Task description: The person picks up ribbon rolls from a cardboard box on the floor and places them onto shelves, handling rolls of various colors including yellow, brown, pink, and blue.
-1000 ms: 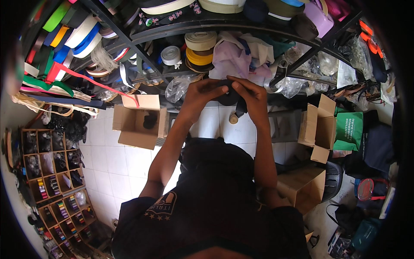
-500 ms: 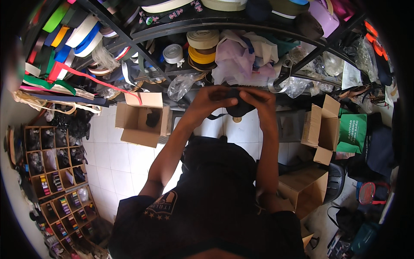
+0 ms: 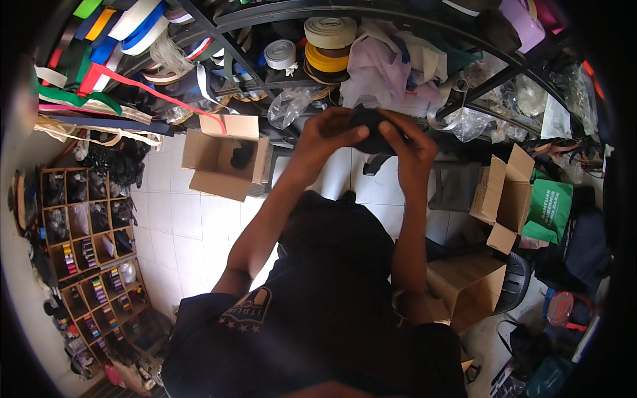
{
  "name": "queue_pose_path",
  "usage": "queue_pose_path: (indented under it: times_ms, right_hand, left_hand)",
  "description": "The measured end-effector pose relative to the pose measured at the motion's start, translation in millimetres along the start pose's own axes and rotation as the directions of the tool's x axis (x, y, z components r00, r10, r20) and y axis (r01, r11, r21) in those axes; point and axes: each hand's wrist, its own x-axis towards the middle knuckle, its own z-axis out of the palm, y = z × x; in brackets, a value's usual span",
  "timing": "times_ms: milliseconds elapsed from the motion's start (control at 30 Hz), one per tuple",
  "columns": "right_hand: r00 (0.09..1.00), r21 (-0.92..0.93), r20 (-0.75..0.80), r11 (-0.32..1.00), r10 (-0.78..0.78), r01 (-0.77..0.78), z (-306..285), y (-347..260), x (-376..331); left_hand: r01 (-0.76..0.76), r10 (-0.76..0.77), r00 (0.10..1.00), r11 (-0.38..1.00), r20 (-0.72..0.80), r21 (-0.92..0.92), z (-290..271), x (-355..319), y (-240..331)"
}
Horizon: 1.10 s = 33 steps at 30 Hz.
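My left hand (image 3: 326, 136) and my right hand (image 3: 406, 140) are raised together in front of a metal shelf rack (image 3: 265, 86). Both grip a black roll of strap (image 3: 371, 126) between them, and a loose black end (image 3: 371, 164) hangs below it. Just beyond the hands lie a pale lilac cloth bundle (image 3: 378, 63) and clear plastic bags (image 3: 288, 106). Cream and yellow webbing rolls (image 3: 330, 40) are stacked on the shelf above.
An open cardboard box (image 3: 222, 159) stands on the white tiled floor at left, with more boxes (image 3: 501, 196) and a green bag (image 3: 547, 209) at right. Coloured ribbons (image 3: 99, 40) hang at upper left. A wooden cubby shelf (image 3: 86, 252) of small items is at far left.
My hands have closed in around the black roll and come lower, nearer to me; the dangling end hangs shorter than before.
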Motion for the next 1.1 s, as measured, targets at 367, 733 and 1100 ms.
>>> queue_pose_path:
  times_ms: [367,733,1100]
  right_hand:
    - [0.968,0.009,-0.248,0.999,-0.035,0.038,65.2,3.6,-31.5]
    - [0.998,-0.114,0.049,0.993,0.047,-0.042,97.7,-1.6,-48.3]
    - [0.999,-0.18,-0.032,0.983,0.027,-0.033,146.5,5.9,-94.8]
  left_hand:
    - [0.089,-0.092,0.996,0.853,0.019,-0.515,-11.7,-16.3,-8.5]
    - [0.068,-0.069,0.981,0.998,0.181,0.012,-87.8,-43.0,14.6]
    - [0.041,-0.04,0.999,0.994,0.008,-0.1,-139.6,-85.2,-10.3]
